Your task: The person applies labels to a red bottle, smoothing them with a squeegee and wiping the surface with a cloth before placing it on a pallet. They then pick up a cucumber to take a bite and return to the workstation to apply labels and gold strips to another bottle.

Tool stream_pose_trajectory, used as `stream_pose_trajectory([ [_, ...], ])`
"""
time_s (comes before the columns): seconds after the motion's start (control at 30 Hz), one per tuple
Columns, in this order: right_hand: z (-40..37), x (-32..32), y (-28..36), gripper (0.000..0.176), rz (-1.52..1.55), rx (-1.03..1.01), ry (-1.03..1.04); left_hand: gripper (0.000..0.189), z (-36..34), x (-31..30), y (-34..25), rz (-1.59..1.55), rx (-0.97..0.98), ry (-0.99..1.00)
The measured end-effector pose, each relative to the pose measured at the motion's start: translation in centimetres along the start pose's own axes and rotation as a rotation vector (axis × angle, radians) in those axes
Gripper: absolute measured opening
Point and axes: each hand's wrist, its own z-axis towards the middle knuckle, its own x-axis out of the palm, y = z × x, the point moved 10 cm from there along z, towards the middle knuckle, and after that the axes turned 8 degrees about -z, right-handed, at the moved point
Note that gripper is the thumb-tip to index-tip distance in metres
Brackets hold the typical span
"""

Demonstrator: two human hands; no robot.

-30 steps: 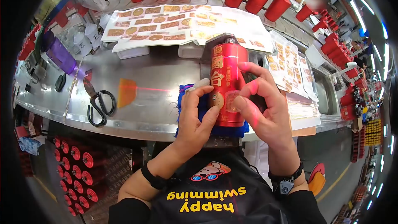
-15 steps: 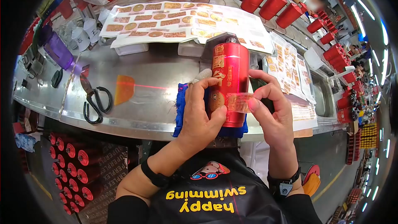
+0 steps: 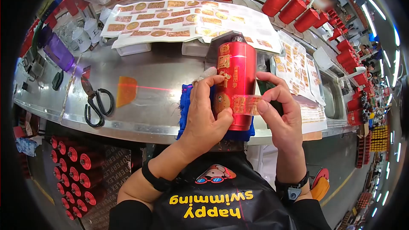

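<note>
A glossy red bottle (image 3: pixel 243 68) with gold characters lies in front of me, its neck pointing away, over a blue cloth (image 3: pixel 184 108). My left hand (image 3: pixel 206 113) grips its left side, thumb low on the bottle and a pale cover on one finger. Between the thumb and fingers of my right hand (image 3: pixel 279 108) is the right end of a clear film (image 3: pixel 250 104). The film's left part lies against the lower front of the bottle, over gold marks. A dark angular holder (image 3: pixel 216 44) stands behind the bottle's neck.
Black-handled scissors (image 3: pixel 100 104) and an orange scraper (image 3: pixel 126 90) lie left on the metal table (image 3: pixel 157 121). Sticker sheets (image 3: pixel 170 23) spread behind. Red bottles (image 3: pixel 277 1) stand on a conveyor at the back. A sink (image 3: pixel 334 98) is at right; a person (image 3: pixel 326 1) is far back.
The film's right end has shifted slightly right and up with my right hand. My left hand has barely moved. Bottles on the conveyor have shifted right.
</note>
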Motion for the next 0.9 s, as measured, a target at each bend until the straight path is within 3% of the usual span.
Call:
stream_pose_trajectory([
  [0.5, -0.2, -0.5, -0.5, 0.008, -0.003, 0.001, -0.013, 0.055, 0.2, 0.0, -0.1, -0.008, -0.017, 0.003],
  [0.9, -0.9, -1.3, -2.3, 0.008, -0.004, 0.049, -0.051, 0.045, 0.4, 0.3, -0.1, -0.045, -0.037, -0.012],
])
